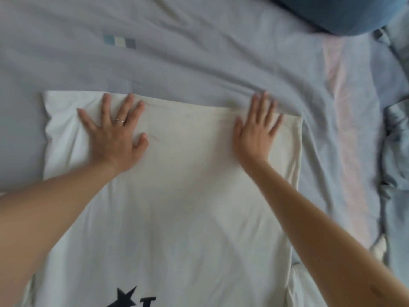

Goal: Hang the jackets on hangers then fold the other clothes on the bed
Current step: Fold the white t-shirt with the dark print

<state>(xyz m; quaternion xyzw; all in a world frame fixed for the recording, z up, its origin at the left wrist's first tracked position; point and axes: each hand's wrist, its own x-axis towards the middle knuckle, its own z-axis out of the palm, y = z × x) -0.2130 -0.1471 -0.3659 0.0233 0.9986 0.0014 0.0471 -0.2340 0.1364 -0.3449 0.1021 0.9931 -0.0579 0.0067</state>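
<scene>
A white T-shirt (181, 196) with a dark star print near the bottom edge lies spread flat on the bed. Its far hem runs across the middle of the view. My left hand (112, 134), wearing a ring, presses flat on the shirt near its far left corner, fingers spread. Flat on the shirt's far right edge rests my right hand (256, 129), fingers apart, fingertips reaching the hem. Neither hand holds anything. No jackets or hangers are in view.
The grey-blue bedsheet (199, 52) is wrinkled around the shirt, with a pale pink stripe on the right. A blue pillow (336, 12) sits at the top right. Crumpled blue fabric (396, 140) lies along the right edge.
</scene>
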